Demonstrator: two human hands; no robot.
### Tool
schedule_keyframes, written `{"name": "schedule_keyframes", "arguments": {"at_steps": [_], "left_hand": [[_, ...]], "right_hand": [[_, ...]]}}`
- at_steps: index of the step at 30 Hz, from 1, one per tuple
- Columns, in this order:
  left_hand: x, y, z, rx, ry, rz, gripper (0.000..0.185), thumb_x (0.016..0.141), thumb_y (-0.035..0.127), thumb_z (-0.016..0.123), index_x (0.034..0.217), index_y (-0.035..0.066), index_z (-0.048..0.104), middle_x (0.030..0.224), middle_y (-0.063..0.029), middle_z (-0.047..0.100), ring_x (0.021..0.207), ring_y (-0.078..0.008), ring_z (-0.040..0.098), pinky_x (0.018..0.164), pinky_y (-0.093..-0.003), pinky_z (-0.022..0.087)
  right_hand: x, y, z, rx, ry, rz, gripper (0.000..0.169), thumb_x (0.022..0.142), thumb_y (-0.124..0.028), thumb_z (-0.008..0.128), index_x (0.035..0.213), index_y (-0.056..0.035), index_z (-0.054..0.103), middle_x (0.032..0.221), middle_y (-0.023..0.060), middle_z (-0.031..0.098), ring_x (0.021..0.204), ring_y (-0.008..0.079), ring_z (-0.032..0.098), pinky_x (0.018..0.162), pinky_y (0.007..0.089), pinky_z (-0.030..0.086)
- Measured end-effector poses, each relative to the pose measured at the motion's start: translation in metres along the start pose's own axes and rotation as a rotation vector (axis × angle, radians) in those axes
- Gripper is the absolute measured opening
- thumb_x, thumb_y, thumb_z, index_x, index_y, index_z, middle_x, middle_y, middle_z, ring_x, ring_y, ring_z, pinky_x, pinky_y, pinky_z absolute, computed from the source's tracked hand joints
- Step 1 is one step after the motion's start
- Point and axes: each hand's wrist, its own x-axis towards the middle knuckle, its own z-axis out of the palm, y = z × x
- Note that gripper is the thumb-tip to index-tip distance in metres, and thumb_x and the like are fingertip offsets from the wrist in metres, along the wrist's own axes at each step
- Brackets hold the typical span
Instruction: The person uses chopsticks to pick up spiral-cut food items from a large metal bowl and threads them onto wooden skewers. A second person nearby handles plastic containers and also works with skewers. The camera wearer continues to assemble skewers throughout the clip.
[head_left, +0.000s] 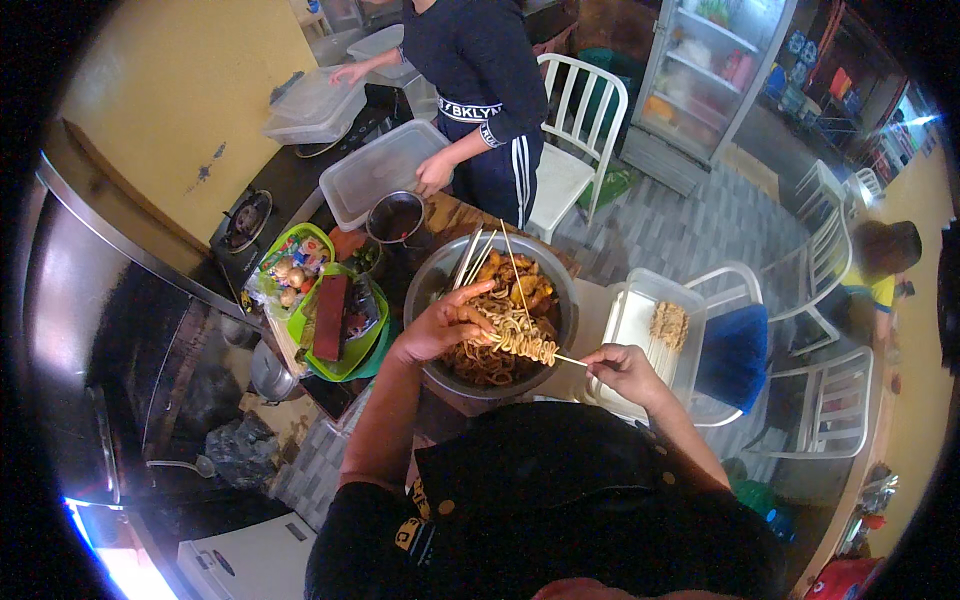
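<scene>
My right hand (621, 373) pinches the bare end of a thin wooden skewer (571, 361). Coiled strips of food (525, 348), which look like intestines, are threaded along it. At its other end, the fingers of my left hand (444, 324) touch the threaded strips. Under both hands stands a large metal bowl (568, 307). More loose strips (487, 366) and orange-brown meat pieces (534, 286) lie in it. Several sticks (474, 262) lean inside the bowl's far left side, and one long stick (514, 262) rises from the middle.
To the right, a clear plastic container (697, 300) holds several filled skewers (667, 325). Green baskets (382, 304) with packets and a dark red box (331, 319) stand left. Across the table a person (480, 67) touches plastic containers (382, 169). A pot (396, 217) sits behind the bowl.
</scene>
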Motion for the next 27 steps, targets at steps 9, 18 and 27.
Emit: {"name": "schedule_keyframes", "arguments": {"at_steps": [9,18,27], "left_hand": [[0.003,-0.008,0.005,-0.050,0.048,0.000,0.040,0.080,-0.001,0.055,0.118,0.002,0.044,0.089,-0.0073,0.059,0.080,-0.0149,0.059,0.073,-0.0272,0.048],[0.001,-0.039,-0.010,-0.227,0.032,0.094,0.009,0.082,0.003,0.056,0.091,0.002,0.056,0.085,-0.0064,0.058,0.078,-0.0167,0.059,0.073,-0.0310,0.048],[0.012,-0.015,-0.006,0.270,-0.095,0.044,0.017,0.076,0.003,0.061,0.092,0.002,0.057,0.085,-0.0037,0.057,0.084,-0.0129,0.056,0.072,-0.0255,0.046]], "right_hand": [[0.002,-0.003,0.001,-0.030,0.014,-0.012,0.018,0.079,0.004,0.054,0.094,0.0003,0.063,0.078,0.0039,0.061,0.072,0.0070,0.054,0.065,0.0203,0.044],[-0.001,-0.004,0.000,0.008,0.000,-0.014,0.018,0.080,0.004,0.054,0.095,0.0006,0.063,0.078,0.0035,0.061,0.072,0.0068,0.054,0.066,0.0202,0.044],[0.000,-0.004,0.003,-0.043,-0.020,0.006,0.016,0.080,0.003,0.054,0.093,0.0010,0.063,0.078,0.0042,0.062,0.071,0.0069,0.055,0.064,0.0206,0.044]]}}
